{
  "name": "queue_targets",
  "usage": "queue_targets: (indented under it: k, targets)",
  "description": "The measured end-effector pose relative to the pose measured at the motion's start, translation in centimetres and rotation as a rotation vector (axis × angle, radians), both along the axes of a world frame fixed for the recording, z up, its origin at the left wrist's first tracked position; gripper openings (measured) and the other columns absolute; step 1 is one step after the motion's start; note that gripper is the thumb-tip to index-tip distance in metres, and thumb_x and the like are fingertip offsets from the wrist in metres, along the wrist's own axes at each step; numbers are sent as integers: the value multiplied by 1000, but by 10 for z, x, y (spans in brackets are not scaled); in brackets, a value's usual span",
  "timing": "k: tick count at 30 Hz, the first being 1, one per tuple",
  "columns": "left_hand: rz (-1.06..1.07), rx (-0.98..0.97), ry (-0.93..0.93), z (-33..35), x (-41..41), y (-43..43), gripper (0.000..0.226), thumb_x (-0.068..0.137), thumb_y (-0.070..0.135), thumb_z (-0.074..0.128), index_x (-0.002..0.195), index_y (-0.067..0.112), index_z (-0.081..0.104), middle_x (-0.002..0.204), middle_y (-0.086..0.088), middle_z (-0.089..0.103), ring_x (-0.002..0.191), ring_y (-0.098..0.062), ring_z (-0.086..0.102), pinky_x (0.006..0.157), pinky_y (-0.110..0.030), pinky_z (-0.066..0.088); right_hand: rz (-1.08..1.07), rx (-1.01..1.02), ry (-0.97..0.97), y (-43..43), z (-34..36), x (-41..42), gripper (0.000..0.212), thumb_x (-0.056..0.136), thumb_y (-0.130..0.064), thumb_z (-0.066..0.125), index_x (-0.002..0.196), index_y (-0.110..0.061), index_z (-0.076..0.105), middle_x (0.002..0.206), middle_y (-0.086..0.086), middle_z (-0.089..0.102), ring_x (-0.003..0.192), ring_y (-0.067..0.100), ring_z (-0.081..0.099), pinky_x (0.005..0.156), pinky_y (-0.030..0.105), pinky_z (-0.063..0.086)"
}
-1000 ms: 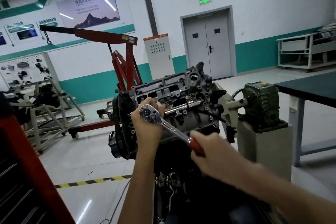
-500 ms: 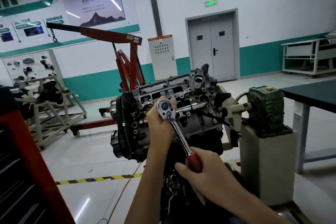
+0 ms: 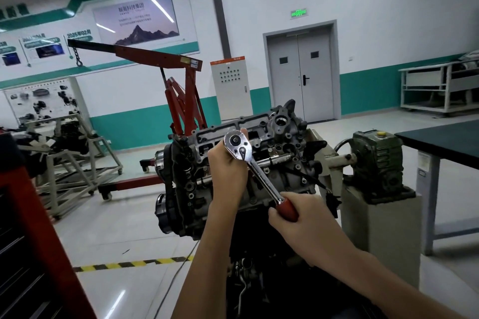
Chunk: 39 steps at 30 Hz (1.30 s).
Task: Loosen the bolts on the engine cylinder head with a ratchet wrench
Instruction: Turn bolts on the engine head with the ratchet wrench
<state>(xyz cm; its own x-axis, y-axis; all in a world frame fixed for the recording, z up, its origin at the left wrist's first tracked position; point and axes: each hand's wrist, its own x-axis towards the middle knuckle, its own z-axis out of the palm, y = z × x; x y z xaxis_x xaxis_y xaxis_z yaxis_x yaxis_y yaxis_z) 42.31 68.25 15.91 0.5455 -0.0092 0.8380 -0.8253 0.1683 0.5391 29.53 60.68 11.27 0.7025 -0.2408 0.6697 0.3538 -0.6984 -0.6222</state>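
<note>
Centrally, ratchet wrench [image 3: 255, 166]: chrome head set against the engine cylinder head [image 3: 269, 153], shaft slanting down-right to a red grip; socket and bolt beneath it hidden. Left hand [image 3: 228, 166]: fingers curled behind the wrench head, only one fingertip showing above it. Right hand [image 3: 303, 217]: fingers clenched round the red grip, covering most of it; engine underside lost in shadow.

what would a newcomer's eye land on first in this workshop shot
The shiny chrome ratchet wrench with a red grip sits mid-frame, its head steadied by the left hand and its grip held by the right hand, against the grey metal engine cylinder head. Behind on the left stands a red engine hoist.
</note>
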Motion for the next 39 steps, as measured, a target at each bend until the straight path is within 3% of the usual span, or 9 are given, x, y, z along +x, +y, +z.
queue_targets:
  k: [3,6,11,18,21,27,32,37,39]
  targets:
    - [-5,86,-35,8,-5,7,41,93,30,57,56,17,45,50,13,39,54,-5,33,52,-20,32,-5,-47,10,-5,12,-7,39,77,-17,61,47,-16,35,40,-5,31,39,11,32,40,15,25]
    - [-69,126,3,16,-6,15,35,89,31,64,60,13,55,55,4,48,60,-10,43,54,-13,37,-1,-85,36,-12,22,-13,33,78,-19,61,52,-9,44,44,-4,38,41,10,35,42,17,29]
    - [-109,190,-22,26,-7,19,36,88,21,67,57,39,63,49,18,49,49,2,37,50,-9,33,-7,-113,61,-19,29,-14,31,78,-20,61,55,-5,45,45,-4,37,40,9,34,41,20,29]
    - [-92,180,-22,23,-10,11,41,91,25,63,52,34,56,48,17,43,50,0,35,52,-13,33,-6,-110,52,-23,25,-14,32,79,-20,61,56,-2,46,44,-5,36,40,9,33,41,19,27]
    - [-71,101,-43,17,-15,5,38,92,29,59,56,30,48,54,16,42,58,-3,39,59,-21,36,18,-93,51,-21,18,-14,36,79,-21,61,52,-8,41,42,-6,35,38,9,32,39,16,26]
    - [-141,-243,133,2,-27,-19,35,86,28,56,51,32,54,52,18,48,52,4,44,58,-8,40,-21,-46,80,-14,-8,-5,41,78,-20,59,48,-17,31,43,-6,33,39,10,30,41,20,25]
    - [29,-60,2,-13,-7,-18,49,98,2,48,52,15,35,45,14,30,45,-1,26,59,-6,37,-72,-101,180,-31,-15,8,38,76,-21,57,47,-19,33,45,-6,37,41,11,35,45,23,29]
    - [51,128,-53,-10,0,-1,52,99,19,48,49,14,33,43,7,34,42,-6,29,43,-31,27,9,-374,268,-63,11,12,29,81,-23,58,56,-25,44,55,-6,49,42,4,46,46,15,40]
    - [22,250,-107,-6,0,5,50,98,22,48,49,21,34,43,9,34,42,-5,28,45,-28,26,4,-562,335,-83,40,14,22,85,-22,55,63,-23,48,58,-5,54,45,4,49,50,15,45]
